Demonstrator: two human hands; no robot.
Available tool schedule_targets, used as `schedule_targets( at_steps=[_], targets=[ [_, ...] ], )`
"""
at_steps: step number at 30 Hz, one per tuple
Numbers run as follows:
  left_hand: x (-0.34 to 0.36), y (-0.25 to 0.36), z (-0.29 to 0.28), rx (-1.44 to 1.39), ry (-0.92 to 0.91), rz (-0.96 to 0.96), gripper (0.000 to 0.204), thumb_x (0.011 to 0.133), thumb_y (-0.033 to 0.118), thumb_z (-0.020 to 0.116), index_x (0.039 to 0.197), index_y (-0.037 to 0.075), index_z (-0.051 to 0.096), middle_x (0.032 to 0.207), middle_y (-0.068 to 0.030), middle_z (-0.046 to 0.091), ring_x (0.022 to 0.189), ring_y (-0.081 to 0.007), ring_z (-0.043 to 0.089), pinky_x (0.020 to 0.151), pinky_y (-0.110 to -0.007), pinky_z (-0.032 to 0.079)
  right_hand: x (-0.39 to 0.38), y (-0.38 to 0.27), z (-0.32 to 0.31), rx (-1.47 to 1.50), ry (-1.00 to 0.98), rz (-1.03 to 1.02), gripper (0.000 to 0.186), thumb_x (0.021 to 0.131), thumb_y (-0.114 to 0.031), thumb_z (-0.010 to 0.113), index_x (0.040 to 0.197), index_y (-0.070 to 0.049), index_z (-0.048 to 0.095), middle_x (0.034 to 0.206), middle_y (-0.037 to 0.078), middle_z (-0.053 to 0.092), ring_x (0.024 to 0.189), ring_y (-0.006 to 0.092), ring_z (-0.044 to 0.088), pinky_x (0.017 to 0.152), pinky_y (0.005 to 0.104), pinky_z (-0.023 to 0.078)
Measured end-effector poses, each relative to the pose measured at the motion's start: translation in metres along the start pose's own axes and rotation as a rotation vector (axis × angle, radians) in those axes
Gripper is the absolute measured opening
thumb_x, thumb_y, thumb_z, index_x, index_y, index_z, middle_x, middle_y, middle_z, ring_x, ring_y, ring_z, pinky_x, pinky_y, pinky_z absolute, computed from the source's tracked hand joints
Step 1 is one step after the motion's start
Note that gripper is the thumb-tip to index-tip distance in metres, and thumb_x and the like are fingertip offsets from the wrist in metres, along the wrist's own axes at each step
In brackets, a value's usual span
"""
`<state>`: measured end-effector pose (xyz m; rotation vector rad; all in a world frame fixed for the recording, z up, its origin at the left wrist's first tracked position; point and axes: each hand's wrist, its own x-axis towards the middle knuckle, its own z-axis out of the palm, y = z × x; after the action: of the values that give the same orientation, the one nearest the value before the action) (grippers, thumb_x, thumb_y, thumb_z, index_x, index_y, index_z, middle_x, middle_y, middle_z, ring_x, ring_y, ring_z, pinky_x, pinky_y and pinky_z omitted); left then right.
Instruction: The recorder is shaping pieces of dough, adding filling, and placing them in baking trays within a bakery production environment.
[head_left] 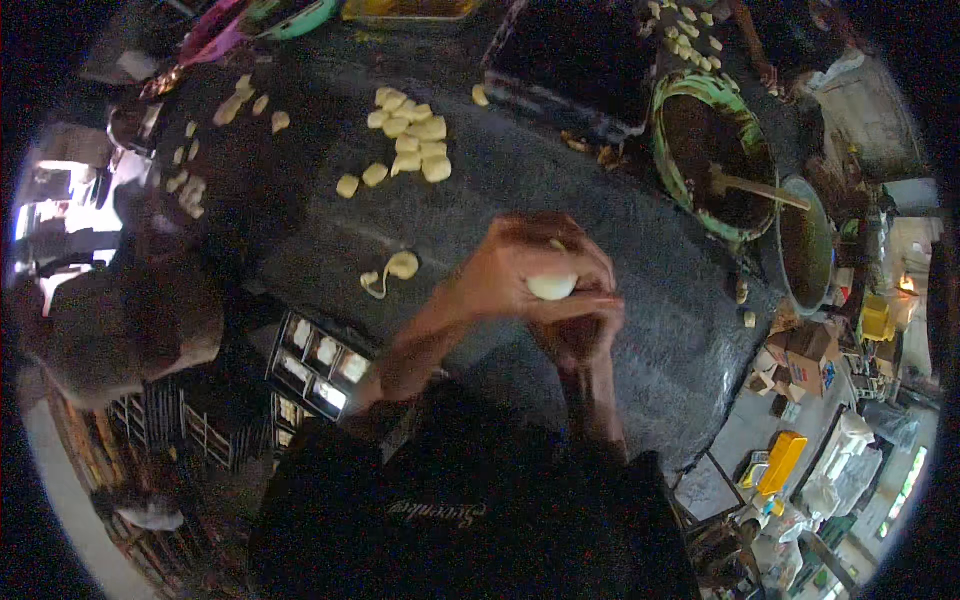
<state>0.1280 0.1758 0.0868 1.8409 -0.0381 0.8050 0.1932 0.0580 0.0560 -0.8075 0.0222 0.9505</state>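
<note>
My left hand (pixel 518 252) and my right hand (pixel 582 328) are closed together over the middle of a dark worktop (pixel 660 300). A smooth, pale ball of dough (pixel 552 287) bulges out between them. Both hands grip it, and the rest of the dough is hidden by my fingers. To the left of my hands, a small dough scrap (pixel 402 265) with a thin curled tail lies on the worktop. Farther off sits a cluster of pale dough pieces (pixel 415 130), several of them touching one another.
At the far right stand a large green-rimmed tub (pixel 668 140) with a wooden stick (pixel 760 188) and a second round vessel (pixel 806 240). A black tray (pixel 570 60) lies at the back. Compartmented metal trays (pixel 318 362) are at lower left. Another person's arm (pixel 752 45) shows at far right.
</note>
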Motion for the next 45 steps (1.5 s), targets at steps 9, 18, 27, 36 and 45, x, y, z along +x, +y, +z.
schedule_targets(
  at_steps=[9,18,27,36,45],
  targets=[
    [0.08,-0.105,-0.055,-0.362,0.184,-0.226,0.092,0.066,0.034,0.084,0.141,0.006,0.04,0.142,-0.0128,0.048,0.128,-0.0297,0.047,0.105,-0.046,0.037,0.152,-0.075,0.027,-0.217,-0.426,0.001,0.056,0.087,-0.04,0.058,0.121,0.004,0.057,0.114,0.02,0.062,0.107,0.0288,0.06,0.093,0.0405,0.048],
    [0.008,-0.166,-0.143,0.351,0.449,-0.478,0.021,0.087,0.002,0.064,0.108,0.003,0.065,0.104,-0.0102,0.069,0.095,-0.0181,0.066,0.085,-0.031,0.051,0.378,-0.068,0.059,-2.493,-0.379,-0.119,0.042,0.093,-0.043,0.052,0.094,-0.007,0.073,0.09,0.007,0.072,0.09,0.0184,0.066,0.082,0.0339,0.048],
    [-0.07,-0.132,-0.108,0.107,0.534,-0.57,0.023,0.094,0.007,0.058,0.117,0.004,0.06,0.108,-0.0079,0.069,0.097,-0.0174,0.065,0.085,-0.03,0.05,0.279,-0.101,0.018,-0.582,-0.192,0.0,0.045,0.096,-0.045,0.046,0.115,-0.006,0.059,0.1,0.009,0.066,0.09,0.0238,0.062,0.074,0.0407,0.051],
    [-0.059,0.007,0.033,-0.197,0.208,-0.65,0.025,0.097,0.015,0.055,0.116,-0.001,0.061,0.105,-0.006,0.069,0.096,-0.0152,0.065,0.085,-0.029,0.051,-0.01,-0.039,-0.026,-0.242,-0.278,0.115,0.045,0.099,-0.042,0.041,0.114,-0.001,0.054,0.074,0.012,0.06,0.047,0.0165,0.05,0.04,0.0295,0.044],
    [-0.168,0.077,0.155,-0.435,0.715,-0.661,0.027,0.094,0.017,0.063,0.108,-0.005,0.065,0.1,-0.0111,0.069,0.094,-0.0172,0.066,0.083,-0.03,0.054,-0.101,-0.088,-0.126,-1.111,-0.255,-0.246,0.018,0.089,-0.013,0.064,0.1,0.0,0.068,0.084,0.012,0.07,0.073,0.0223,0.068,0.073,0.0333,0.055]
  ],
)
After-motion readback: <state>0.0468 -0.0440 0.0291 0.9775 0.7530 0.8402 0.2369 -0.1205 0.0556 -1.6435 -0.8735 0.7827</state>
